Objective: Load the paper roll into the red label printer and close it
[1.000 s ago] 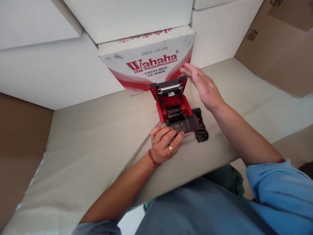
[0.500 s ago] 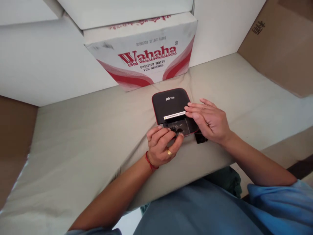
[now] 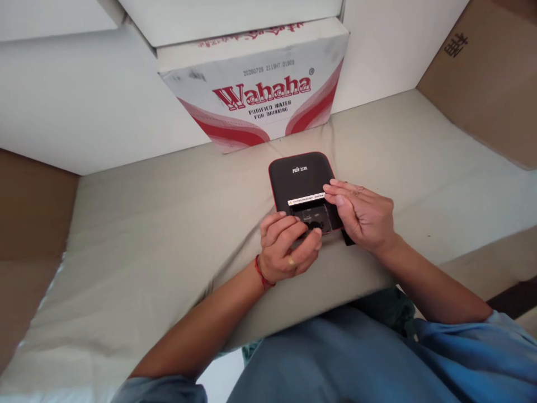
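Observation:
A flat black device (image 3: 301,178) with a red edge, white brand lettering and a white label strip lies on the cloth-covered surface. Its lower part has a recessed, glossy section (image 3: 315,215) with a clear surface. My left hand (image 3: 289,246), wearing a ring and a red string bracelet, curls its fingers over the device's lower left edge by that section. On the right side, my right hand (image 3: 364,215) grips the device's edge, fingers pressed together and thumb bent in close. A small black piece (image 3: 347,237) shows under the right hand; what it belongs to is unclear.
Behind the device stands a white and red water carton (image 3: 268,95), under another white box (image 3: 235,19). Brown cardboard (image 3: 490,84) rises at the right, with more brown cardboard (image 3: 36,224) at the left. The beige cloth (image 3: 168,224) has folds and a near edge by my body.
The view has shifted slightly, so everything sits a bit further right. My right hand's fingers have drawn closer together at the device's edge. My left hand stays at its lower left.

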`<act>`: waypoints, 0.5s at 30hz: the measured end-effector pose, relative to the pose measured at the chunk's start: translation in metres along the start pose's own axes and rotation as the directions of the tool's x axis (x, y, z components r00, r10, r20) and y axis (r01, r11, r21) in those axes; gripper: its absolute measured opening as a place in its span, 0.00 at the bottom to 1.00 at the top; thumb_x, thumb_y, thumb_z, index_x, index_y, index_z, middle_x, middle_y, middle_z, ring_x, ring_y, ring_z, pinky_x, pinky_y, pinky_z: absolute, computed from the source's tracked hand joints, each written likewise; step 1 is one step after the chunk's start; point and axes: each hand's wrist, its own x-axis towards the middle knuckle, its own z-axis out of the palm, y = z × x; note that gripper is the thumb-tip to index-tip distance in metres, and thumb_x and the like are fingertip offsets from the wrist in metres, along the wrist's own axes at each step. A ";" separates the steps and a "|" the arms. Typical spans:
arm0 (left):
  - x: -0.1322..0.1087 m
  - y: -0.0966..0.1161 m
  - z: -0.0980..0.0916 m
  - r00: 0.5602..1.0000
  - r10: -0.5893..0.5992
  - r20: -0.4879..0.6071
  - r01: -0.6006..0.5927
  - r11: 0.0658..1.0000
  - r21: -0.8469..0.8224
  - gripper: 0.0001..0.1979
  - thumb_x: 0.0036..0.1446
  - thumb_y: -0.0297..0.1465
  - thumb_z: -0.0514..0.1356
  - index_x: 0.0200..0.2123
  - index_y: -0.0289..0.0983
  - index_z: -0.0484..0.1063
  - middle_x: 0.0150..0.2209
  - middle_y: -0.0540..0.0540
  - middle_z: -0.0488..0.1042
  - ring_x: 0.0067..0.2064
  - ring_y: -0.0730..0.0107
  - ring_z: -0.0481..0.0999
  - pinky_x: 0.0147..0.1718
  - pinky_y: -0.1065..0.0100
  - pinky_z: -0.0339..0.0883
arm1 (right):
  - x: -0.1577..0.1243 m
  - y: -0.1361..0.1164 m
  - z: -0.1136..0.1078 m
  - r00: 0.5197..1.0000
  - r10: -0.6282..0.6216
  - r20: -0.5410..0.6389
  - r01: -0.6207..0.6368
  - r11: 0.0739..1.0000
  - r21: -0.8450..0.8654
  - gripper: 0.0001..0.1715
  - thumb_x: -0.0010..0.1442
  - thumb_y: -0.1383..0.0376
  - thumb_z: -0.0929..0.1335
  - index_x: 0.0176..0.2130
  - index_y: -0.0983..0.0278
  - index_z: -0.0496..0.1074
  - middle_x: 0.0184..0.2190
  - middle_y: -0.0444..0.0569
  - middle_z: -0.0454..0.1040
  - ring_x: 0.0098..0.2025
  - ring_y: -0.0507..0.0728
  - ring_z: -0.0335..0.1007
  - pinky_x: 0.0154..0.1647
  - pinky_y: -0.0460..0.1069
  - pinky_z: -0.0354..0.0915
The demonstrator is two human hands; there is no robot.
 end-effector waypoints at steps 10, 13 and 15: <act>-0.009 -0.029 0.007 0.528 -0.844 0.098 0.709 0.374 -0.598 0.27 0.61 0.50 0.68 0.61 0.53 0.72 0.66 0.46 0.70 0.74 0.47 0.66 0.75 0.45 0.60 | -0.001 0.002 0.006 0.998 -0.033 -0.055 0.041 0.988 0.152 0.19 0.76 0.64 0.65 0.47 0.57 0.88 0.51 0.50 0.90 0.57 0.63 0.87 0.61 0.63 0.81; -0.007 -0.032 0.009 0.460 -0.841 0.284 0.690 0.138 -0.711 0.35 0.56 0.51 0.72 0.65 0.56 0.71 0.74 0.48 0.67 0.81 0.45 0.59 0.80 0.45 0.55 | -0.011 0.001 0.005 0.995 -0.102 -0.013 0.103 0.987 0.120 0.18 0.75 0.59 0.66 0.48 0.53 0.88 0.53 0.48 0.89 0.60 0.66 0.81 0.61 0.67 0.77; -0.004 -0.032 0.008 0.481 -0.800 0.358 0.674 0.077 -0.734 0.40 0.55 0.51 0.74 0.69 0.58 0.69 0.78 0.50 0.64 0.83 0.46 0.56 0.82 0.45 0.52 | -0.017 0.001 0.004 0.989 -0.147 -0.020 0.148 0.985 0.091 0.18 0.75 0.57 0.67 0.48 0.50 0.88 0.49 0.47 0.89 0.56 0.66 0.78 0.57 0.66 0.75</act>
